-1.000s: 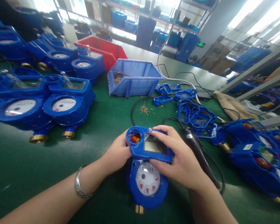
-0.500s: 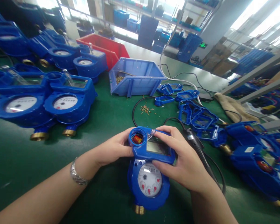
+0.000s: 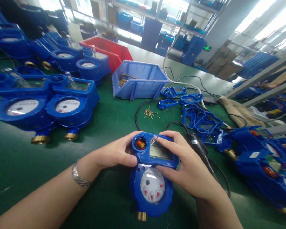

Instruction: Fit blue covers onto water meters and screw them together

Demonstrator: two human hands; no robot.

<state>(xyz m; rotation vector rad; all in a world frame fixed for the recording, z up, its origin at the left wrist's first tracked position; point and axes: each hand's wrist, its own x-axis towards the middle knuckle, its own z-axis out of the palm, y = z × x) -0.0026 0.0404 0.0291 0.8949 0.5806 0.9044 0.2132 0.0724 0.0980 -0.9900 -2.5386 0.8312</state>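
Observation:
Between my two hands is a blue water meter with a white dial, red pointers and a brass threaded end. Its upper part carries a blue cover with a small display window and a round opening showing an orange-red part. My left hand grips the cover's left side, thumb on its front edge. My right hand clasps the right side, with fingers over the top by the window and the thumb at the lower edge. Just right of that hand lies a black electric screwdriver with a cable.
Small brass screws lie loose on the green mat. Behind them stand a blue bin and a red bin. Several covered meters fill the left; loose blue covers and open meters lie right.
The view has shifted very slightly. My left thumb has moved a little onto the cover's front edge; both hands still hold the water meter.

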